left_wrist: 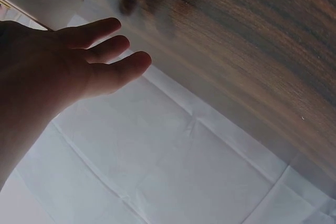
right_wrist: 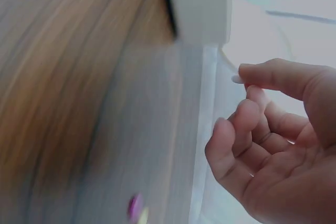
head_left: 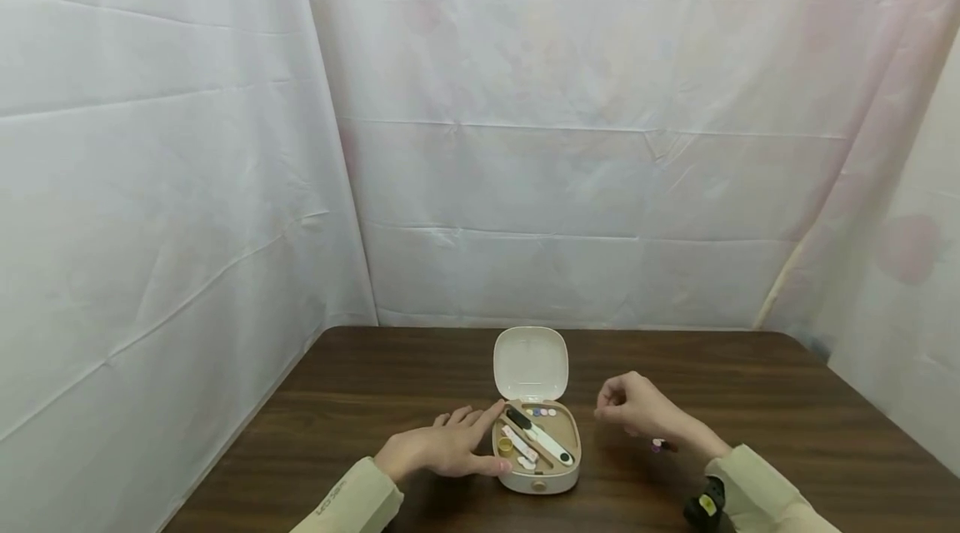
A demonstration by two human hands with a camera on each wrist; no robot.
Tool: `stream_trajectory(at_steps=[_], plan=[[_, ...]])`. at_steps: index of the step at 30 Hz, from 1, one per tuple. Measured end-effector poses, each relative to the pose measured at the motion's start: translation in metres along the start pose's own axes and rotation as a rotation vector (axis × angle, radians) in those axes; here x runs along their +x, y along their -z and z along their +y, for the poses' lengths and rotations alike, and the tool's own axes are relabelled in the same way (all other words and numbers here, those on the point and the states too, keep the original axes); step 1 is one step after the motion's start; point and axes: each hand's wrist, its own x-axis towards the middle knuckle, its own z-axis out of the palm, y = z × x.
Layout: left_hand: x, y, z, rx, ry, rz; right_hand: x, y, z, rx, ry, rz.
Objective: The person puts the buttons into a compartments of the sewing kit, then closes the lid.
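A small white box (head_left: 538,483) stands with its lid (head_left: 531,362) raised. Inside lie a white-and-black tool (head_left: 551,443), a white patterned strip (head_left: 520,443), a round gold-coloured piece (head_left: 505,445) and a row of small buttons (head_left: 543,412). My left hand (head_left: 453,443) rests against the box's left side, fingers spread, with the thumb over the front rim. To the right of the box, my right hand (head_left: 637,406) is raised above the table. In the right wrist view, its thumb and index finger pinch a small white disc (right_wrist: 237,79), apparently a button.
On the dark wooden table (head_left: 390,366), a few small purple and other coloured pieces (head_left: 658,445) lie beneath the right wrist. A white cloth (head_left: 525,183) hangs behind the table and along both sides.
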Motion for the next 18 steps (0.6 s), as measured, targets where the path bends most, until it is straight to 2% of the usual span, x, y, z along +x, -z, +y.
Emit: stream_trajectory(at_steps=[5,7,10,18], plan=[[-0.002,-0.001,0.001,-0.012,-0.002,-0.014,0.012,-0.014,-0.014,0.101,0.026,-0.057],[-0.002,0.000,0.001,-0.014,-0.001,-0.014,0.018,-0.020,-0.017,0.109,0.031,-0.082],[-0.003,0.001,-0.001,-0.010,0.003,-0.016,0.025,-0.026,-0.021,0.079,0.035,-0.090],[0.000,0.001,-0.003,-0.020,0.005,-0.014,0.035,-0.031,-0.024,-0.078,0.089,-0.018]])
